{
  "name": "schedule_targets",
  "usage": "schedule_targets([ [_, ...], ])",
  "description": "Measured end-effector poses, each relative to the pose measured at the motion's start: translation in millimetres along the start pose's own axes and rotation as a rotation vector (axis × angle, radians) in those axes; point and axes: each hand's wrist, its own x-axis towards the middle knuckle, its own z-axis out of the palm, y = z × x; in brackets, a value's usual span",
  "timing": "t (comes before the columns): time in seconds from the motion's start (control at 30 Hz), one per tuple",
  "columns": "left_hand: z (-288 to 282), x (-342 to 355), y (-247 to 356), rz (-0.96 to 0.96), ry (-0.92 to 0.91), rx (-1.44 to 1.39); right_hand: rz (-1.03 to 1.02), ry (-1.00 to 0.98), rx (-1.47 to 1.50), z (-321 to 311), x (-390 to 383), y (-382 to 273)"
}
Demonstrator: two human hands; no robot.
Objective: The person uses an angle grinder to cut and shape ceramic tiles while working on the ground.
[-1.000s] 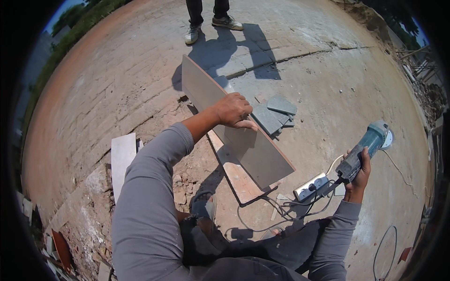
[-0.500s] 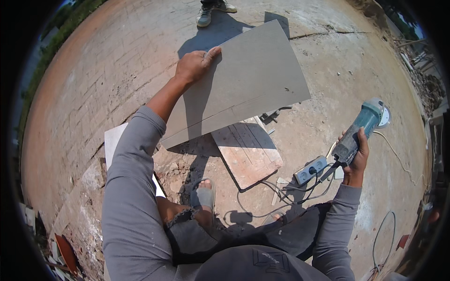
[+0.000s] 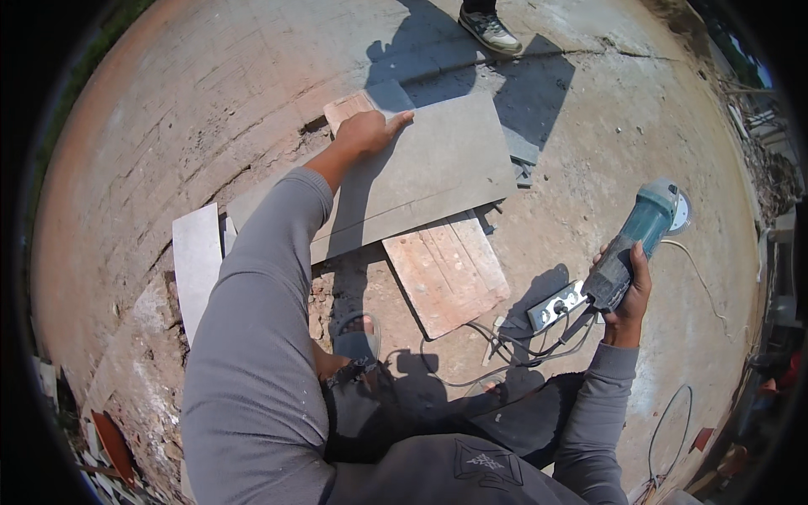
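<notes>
The left hand [image 3: 368, 133] grips a grey tile [image 3: 442, 160], its near-side line [image 3: 404, 216] apparently unsplit; the right hand [image 3: 627, 295] grasps an angle grinder [image 3: 637, 236], well apart from it.

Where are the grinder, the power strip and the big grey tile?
Grinder [image 3: 646, 222], head view: on its teal body.
Power strip [image 3: 553, 311], head view: on its white face, beside the plug.
Big grey tile [image 3: 423, 175], head view: near the middle of its flat face.

Your left hand [image 3: 367, 133] now has the big gray tile [image 3: 438, 160] turned wide side up over the pinkish slab [image 3: 446, 278], not standing on its edge like a second ago.
</notes>
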Motion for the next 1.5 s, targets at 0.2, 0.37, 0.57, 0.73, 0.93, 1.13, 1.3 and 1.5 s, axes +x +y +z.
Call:
schedule_targets([
  [0.2, 25.8, 22.8, -6.6, 0.016, -0.040, -0.037, 0.104, -0.028, -0.053, 4.2, -0.4, 16.2],
  [0.37, 47.0, 32.5, -9.1, 0.021, 0.097, -0.077, 0.106, -0.011, -0.100, 15.9, -0.9, 30.4],
  [0.57, 63.4, 31.5, -1.2, -0.018, 0.156, -0.007, 0.185, -0.053, -0.120, 26.1, -1.2, 44.2],
  [0.73, 39.0, 24.0, 14.7, 0.061, 0.070, 0.144, 0.167, -0.065, -0.211, 26.5, -1.0, 38.0],
  [0.93, 13.0, -73.6, 75.4, 0.557, -0.023, -0.068, 0.205, -0.077, -0.129, 39.8, 14.4, 55.3],
  [1.13, 33.4, -190.6, 121.1, 0.617, -0.485, -0.457, 0.272, -0.126, -0.052, 61.3, 31.9, 84.4],
  [1.3, 55.8, -198.7, 121.0, 0.583, -0.303, -0.574, 0.257, -0.131, -0.102, 84.9, 34.8, 96.4],
  [1.5, 68.0, -203.6, 113.5, 0.456, -0.302, -0.627, 0.205, -0.062, -0.154, 93.9, 32.1, 101.0],
])
